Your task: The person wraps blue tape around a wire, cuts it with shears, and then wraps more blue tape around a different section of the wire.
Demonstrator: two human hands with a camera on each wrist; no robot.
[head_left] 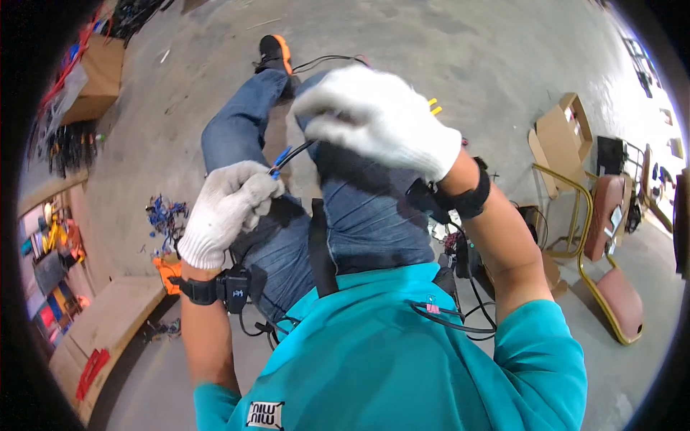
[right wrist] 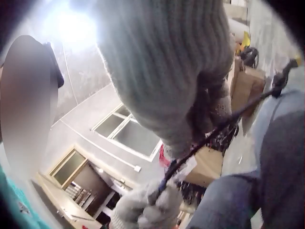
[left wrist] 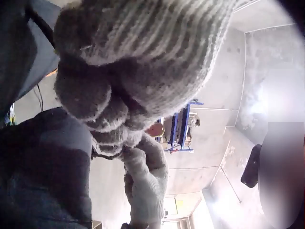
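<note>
Both hands wear white knit gloves. My left hand (head_left: pixel 230 205) grips a thin black cable (head_left: pixel 296 152) above the thighs, its fingers curled round it. Bright blue pieces (head_left: pixel 282 154) show on the cable right by the left fingertips. My right hand (head_left: pixel 381 115), blurred in the head view, is bent over the cable's other side with fingers and thumb pinched at it. In the right wrist view the cable (right wrist: pixel 217 131) runs from the left hand (right wrist: pixel 150 205) past the right fingers toward a dark piece with a yellow end (right wrist: pixel 299 61).
Two yellow prongs (head_left: pixel 434 106) show beyond the right hand. A heap of blue and dark bits (head_left: pixel 165 215) lies on the floor at left, beside a wooden bench (head_left: pixel 115 309). Cardboard boxes (head_left: pixel 564 140) and a gold-framed chair (head_left: pixel 589 287) stand at right.
</note>
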